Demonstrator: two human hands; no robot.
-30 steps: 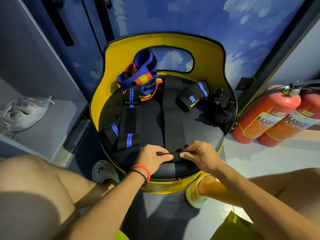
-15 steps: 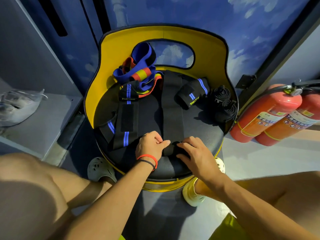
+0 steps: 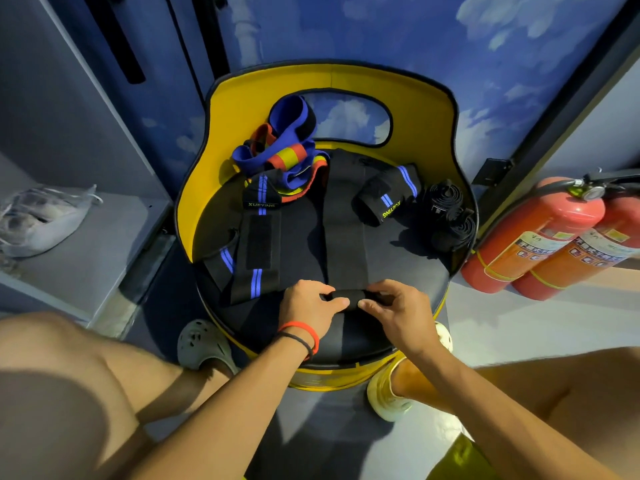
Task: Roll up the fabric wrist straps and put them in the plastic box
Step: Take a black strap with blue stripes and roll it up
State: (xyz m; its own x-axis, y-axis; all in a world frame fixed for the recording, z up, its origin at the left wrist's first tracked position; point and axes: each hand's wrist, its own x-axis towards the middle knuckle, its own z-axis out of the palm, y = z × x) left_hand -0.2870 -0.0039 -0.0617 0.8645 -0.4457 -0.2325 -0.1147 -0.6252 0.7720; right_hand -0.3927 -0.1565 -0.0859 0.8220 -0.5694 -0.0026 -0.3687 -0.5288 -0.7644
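Note:
A long plain black strap [image 3: 344, 223] lies flat down the middle of the round black seat [image 3: 412, 268]. Its near end is rolled into a small coil between my hands. My left hand [image 3: 310, 308] pinches the coil's left end and my right hand [image 3: 394, 311] pinches its right end. A flat black strap with blue stripes [image 3: 258, 247] lies to the left. A loosely rolled black-and-blue strap [image 3: 382, 199] sits at the right. Two tight black rolls [image 3: 448, 216] rest by the seat's right rim. No plastic box is in view.
A tangle of blue, red and yellow bands [image 3: 284, 150] lies at the seat's back against the yellow backrest [image 3: 426, 133]. Two red fire extinguishers [image 3: 540, 237] lean at the right. A grey shelf with a plastic bag [image 3: 38, 220] is at the left. My knees flank the seat.
The coil at the strap's near end has grown slightly and both hands have shifted their pinch on its ends. The camera has tilted a little.

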